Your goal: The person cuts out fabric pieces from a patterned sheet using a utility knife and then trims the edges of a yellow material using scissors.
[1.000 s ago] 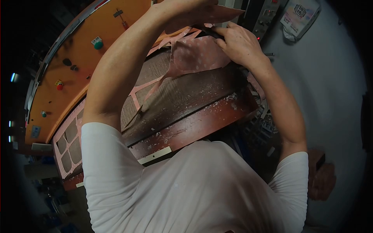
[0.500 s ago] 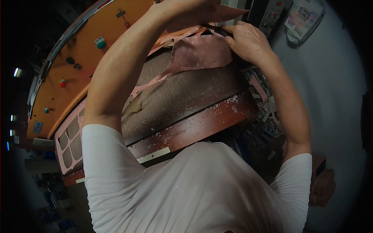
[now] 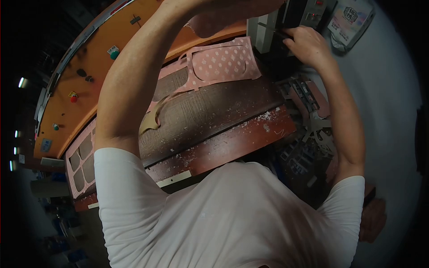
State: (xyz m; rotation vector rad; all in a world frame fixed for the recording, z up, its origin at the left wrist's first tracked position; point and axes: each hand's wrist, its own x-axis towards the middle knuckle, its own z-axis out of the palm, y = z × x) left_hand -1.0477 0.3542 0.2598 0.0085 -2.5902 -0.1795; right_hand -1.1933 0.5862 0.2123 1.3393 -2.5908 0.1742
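Observation:
My right hand (image 3: 308, 46) is at the upper right, fingers closed on a slim, dark, knife-like tool (image 3: 276, 31) that points left. My left forearm (image 3: 134, 67) reaches up past the top edge, so its hand is cut off. Close by the left wrist, a loose pink piece (image 3: 208, 26) shows above the board. Under both arms, a pink patterned sheet (image 3: 221, 60) with cut lines and openings lies on the worn brown cutting board (image 3: 214, 102). A curled tan strip (image 3: 151, 121) rests at the sheet's near edge.
An orange machine panel (image 3: 100, 73) with green and red buttons curves along the back left. White crumbs lie on the red-brown front ledge (image 3: 232, 145). Scraps (image 3: 319, 134) are heaped at the lower right. A printed white bag (image 3: 351, 24) stands at the far right.
My right hand has moved right and slightly up with the tool, away from the sheet. The pink piece by the left wrist has shifted upward, uncovering more patterned sheet. My left arm has moved slightly left.

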